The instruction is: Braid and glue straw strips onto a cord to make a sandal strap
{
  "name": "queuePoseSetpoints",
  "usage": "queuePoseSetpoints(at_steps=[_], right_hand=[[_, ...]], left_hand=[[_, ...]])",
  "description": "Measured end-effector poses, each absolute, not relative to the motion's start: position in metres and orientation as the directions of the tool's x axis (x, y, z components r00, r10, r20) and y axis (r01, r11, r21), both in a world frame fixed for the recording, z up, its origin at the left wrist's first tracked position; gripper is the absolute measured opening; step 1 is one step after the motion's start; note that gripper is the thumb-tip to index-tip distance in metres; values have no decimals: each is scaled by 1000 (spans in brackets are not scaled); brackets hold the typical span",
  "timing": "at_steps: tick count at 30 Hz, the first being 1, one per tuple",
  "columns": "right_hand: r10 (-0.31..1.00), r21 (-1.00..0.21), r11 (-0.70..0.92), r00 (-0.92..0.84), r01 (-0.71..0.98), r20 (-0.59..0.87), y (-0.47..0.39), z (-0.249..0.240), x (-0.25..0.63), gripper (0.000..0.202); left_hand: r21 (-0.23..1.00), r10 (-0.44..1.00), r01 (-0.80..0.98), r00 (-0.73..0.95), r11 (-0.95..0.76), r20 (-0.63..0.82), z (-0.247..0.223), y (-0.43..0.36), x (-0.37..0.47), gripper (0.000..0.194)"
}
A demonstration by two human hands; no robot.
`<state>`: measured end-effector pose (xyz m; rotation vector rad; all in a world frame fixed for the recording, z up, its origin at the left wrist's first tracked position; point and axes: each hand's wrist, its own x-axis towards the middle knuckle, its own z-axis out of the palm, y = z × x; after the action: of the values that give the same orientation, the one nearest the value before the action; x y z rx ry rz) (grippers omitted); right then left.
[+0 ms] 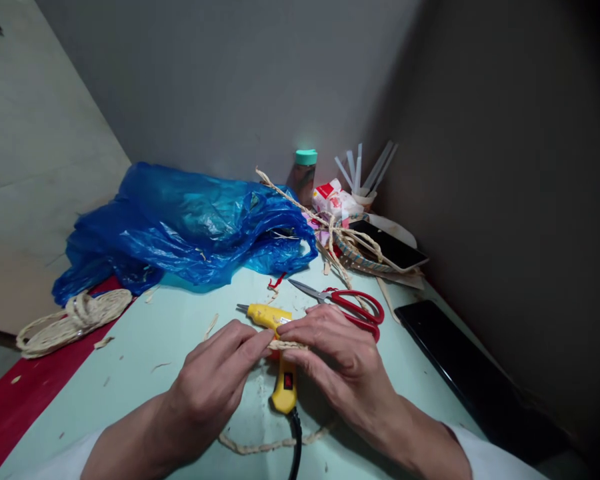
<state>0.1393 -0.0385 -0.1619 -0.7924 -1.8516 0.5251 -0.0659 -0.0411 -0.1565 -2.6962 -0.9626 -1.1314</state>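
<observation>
Between my two hands runs a short stretch of pale braided straw cord (289, 345). My left hand (215, 373) pinches its left end between thumb and forefinger. The right end sits between the thumb and fingers of my right hand (337, 357), which partly hide it. Beneath the hands lies a yellow hot glue gun (285, 390), its nozzle pointing left and its black cable running toward me. A loop of similar cord (260, 448) curves across the tabletop under my wrists. Red-handled scissors (357, 308) lie just beyond my right hand, blades toward the left.
A crumpled blue plastic bag (190, 227) fills the back left. A coiled straw cord bundle (80, 320) lies at the left edge. At the back right are a jar (305, 175), a cup of glue sticks (364, 197) and a tablet (390, 245). A long black object (460, 367) lies right.
</observation>
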Motion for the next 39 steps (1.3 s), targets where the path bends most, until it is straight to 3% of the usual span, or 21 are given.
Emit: queuePoseSetpoints(at_steps=[5,7,14,19,26,30,32,35,37,39], right_hand=[[719,-631,695,-328,344,613,-41,-163,140,25],[719,-613,695,-375,376,586,-41,-164,140,20],[696,-596,718,-385,360,606,-45,-162,138,19],[769,-696,634,-362,336,526,-40,-162,138,21],[900,-905,393,-270,160,343,-32,-154,144,22],[944,-954,298,-163,45,287,-27,-148,152,29],[952,-958,285,-120,5,283,-25,-147,155,30],[953,-958,284,-102,-32,286,-22,-144,159,30],[955,-961,276,-107,-34,278,-22,-142,160,29],[959,-966,257,-118,-2,256,-22,-140,160,29]], left_hand=[[171,469,545,472,-821,746,-154,-40,-61,24],[192,466,525,459,-829,757,-153,-40,-58,21],[215,475,503,474,-837,741,-153,-43,-53,24],[256,521,504,500,-825,692,-149,-41,-55,21],[368,630,530,490,-764,602,-141,-28,-55,22],[468,747,587,457,-661,483,-128,-22,-50,24],[664,844,533,429,-524,322,-120,-17,-46,24],[915,911,372,413,-158,-11,-111,-11,-35,26],[958,898,286,424,-16,-112,-110,-7,-28,29],[971,889,238,440,20,-126,-111,-5,-21,29]])
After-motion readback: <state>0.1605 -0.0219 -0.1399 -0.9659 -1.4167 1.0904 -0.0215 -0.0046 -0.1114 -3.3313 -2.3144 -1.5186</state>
